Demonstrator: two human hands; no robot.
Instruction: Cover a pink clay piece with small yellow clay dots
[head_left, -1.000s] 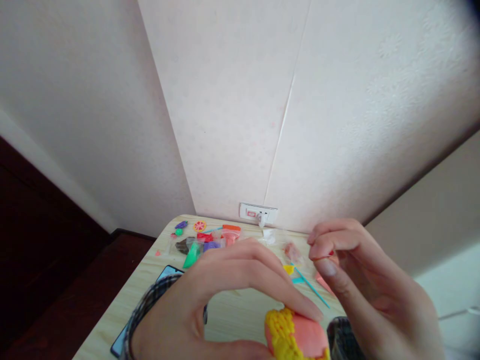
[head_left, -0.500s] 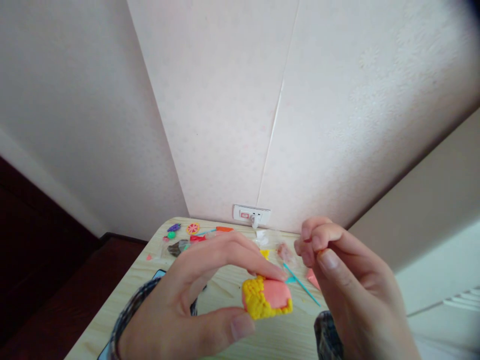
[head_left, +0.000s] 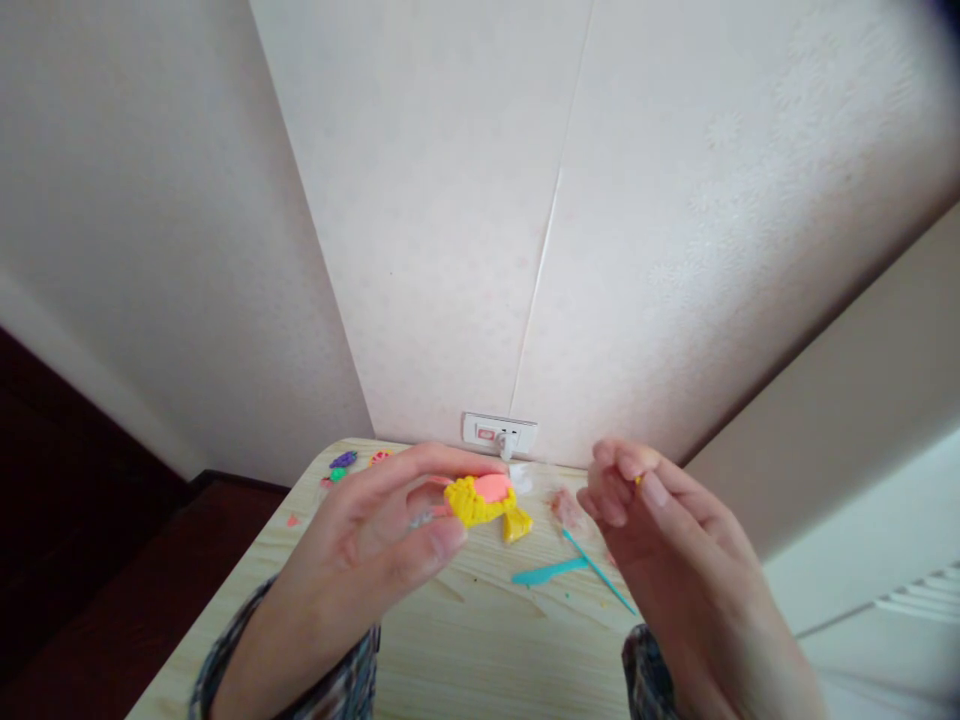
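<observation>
Between the thumb and fingers of my left hand (head_left: 367, 550) is a pink clay piece (head_left: 493, 487), its front and one side covered with bumpy yellow clay (head_left: 471, 504). Off to the right, my right hand (head_left: 682, 570) is raised with thumb and fingertips pinched on a tiny yellow clay bit (head_left: 638, 480). The two hands are apart. Just behind the held piece lies a larger yellow lump (head_left: 517, 526) on the table. A turquoise plastic knife (head_left: 549, 573) and a thin turquoise stick (head_left: 600, 573) touch or cross between the hands.
The light wood table (head_left: 457, 650) stands against the wall. Small clay shapes, a purple one (head_left: 343, 460) and a green one (head_left: 338, 474), sit at its back left. A crumpled clear wrapper (head_left: 568, 508) lies near the wall socket (head_left: 499, 432).
My left hand has moved the pink and yellow piece up and left, farther from the camera, uncovering the turquoise knife. My right hand has shifted slightly and keeps its pinch.
</observation>
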